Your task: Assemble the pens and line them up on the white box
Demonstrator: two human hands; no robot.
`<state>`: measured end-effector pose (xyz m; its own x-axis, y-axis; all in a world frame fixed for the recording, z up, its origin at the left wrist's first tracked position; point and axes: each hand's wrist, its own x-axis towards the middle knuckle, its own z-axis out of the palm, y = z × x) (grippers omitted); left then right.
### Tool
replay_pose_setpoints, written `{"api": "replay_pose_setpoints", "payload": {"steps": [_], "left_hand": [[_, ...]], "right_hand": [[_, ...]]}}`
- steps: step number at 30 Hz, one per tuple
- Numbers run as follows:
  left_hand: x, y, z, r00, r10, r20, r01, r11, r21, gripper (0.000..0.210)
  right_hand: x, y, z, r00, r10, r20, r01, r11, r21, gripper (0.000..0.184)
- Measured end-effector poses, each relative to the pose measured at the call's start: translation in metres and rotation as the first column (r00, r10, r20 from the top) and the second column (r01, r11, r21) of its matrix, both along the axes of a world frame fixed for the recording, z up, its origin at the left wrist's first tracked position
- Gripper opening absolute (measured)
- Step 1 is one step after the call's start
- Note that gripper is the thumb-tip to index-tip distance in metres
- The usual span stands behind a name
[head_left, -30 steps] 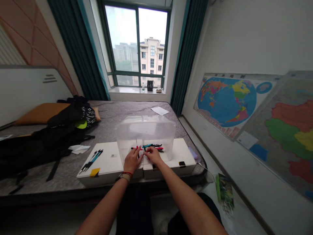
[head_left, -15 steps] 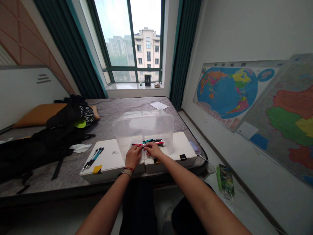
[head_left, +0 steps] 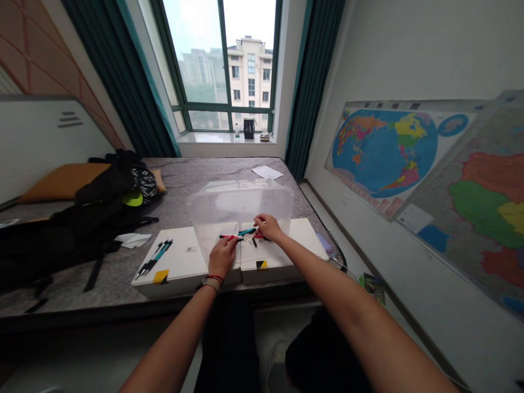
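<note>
My left hand [head_left: 223,256] is closed on a red pen [head_left: 227,237] with a dark end, held low in front of the clear plastic bin. My right hand [head_left: 268,226] hovers over loose pen parts, its fingers bent together; whether anything is pinched in them is too small to make out. Below it lie a teal pen part [head_left: 246,232], a red pen part [head_left: 259,237] and small dark pieces [head_left: 254,242]. The clear bin [head_left: 241,201] lies on its side, opening toward me. Several assembled pens [head_left: 154,257] rest on the left white box [head_left: 176,251].
A second white box [head_left: 303,232] stands at the right. Both boxes sit on a grey mattress [head_left: 172,174]. Black bags [head_left: 61,234] and a tissue [head_left: 133,240] lie to the left. A paper sheet [head_left: 267,172] lies near the window. A cable [head_left: 346,268] runs down at the right edge.
My right hand has moved away from my left, up and right over the loose parts. My left hand stays with the red pen. The view has shifted slightly.
</note>
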<state>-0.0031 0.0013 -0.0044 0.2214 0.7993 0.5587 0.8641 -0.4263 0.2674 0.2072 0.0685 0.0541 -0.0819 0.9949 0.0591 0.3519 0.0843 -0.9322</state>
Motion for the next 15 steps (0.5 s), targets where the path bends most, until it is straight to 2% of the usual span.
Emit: {"api": "replay_pose_setpoints", "payload": {"steps": [2, 5, 7, 9, 10, 11, 13, 15], "left_hand": [[0.000, -0.001, 0.000, 1.000, 0.009, 0.004, -0.009, 1.000, -0.003, 0.031], [0.001, -0.001, 0.001, 1.000, 0.019, 0.007, -0.019, 1.000, -0.004, 0.032], [0.001, -0.002, 0.001, 1.000, 0.019, 0.009, -0.019, 1.000, -0.001, 0.032], [0.001, -0.002, 0.001, 1.000, 0.022, 0.009, -0.022, 1.000, 0.000, 0.032], [0.001, -0.002, 0.001, 1.000, 0.024, 0.010, -0.024, 1.000, 0.001, 0.031], [0.001, -0.002, 0.001, 1.000, 0.028, 0.010, -0.028, 1.000, 0.002, 0.031], [0.001, -0.002, 0.002, 0.999, 0.034, 0.017, -0.034, 0.999, 0.006, 0.031], [0.002, -0.002, 0.001, 0.999, 0.032, 0.026, -0.033, 0.999, 0.006, 0.031]], "right_hand": [[0.006, 0.007, 0.020, 0.998, -0.011, 0.066, 0.009, 0.999, 0.031, 0.016], [0.004, 0.009, 0.042, 0.999, -0.009, -0.035, 0.009, 1.000, 0.013, 0.025], [0.000, 0.007, 0.049, 0.997, 0.059, -0.040, -0.060, 0.998, -0.024, 0.032], [-0.002, 0.005, 0.051, 0.960, 0.244, 0.137, -0.224, 0.964, -0.141, 0.031], [-0.002, 0.004, 0.051, 0.904, 0.334, 0.266, -0.285, 0.936, -0.206, 0.029], [-0.002, 0.004, 0.050, 0.840, 0.371, 0.395, -0.297, 0.925, -0.236, 0.026], [-0.001, 0.006, 0.048, 0.762, 0.264, 0.592, -0.228, 0.964, -0.136, 0.024], [0.001, 0.010, 0.046, 0.723, 0.141, 0.676, -0.185, 0.983, -0.006, 0.027]]}}
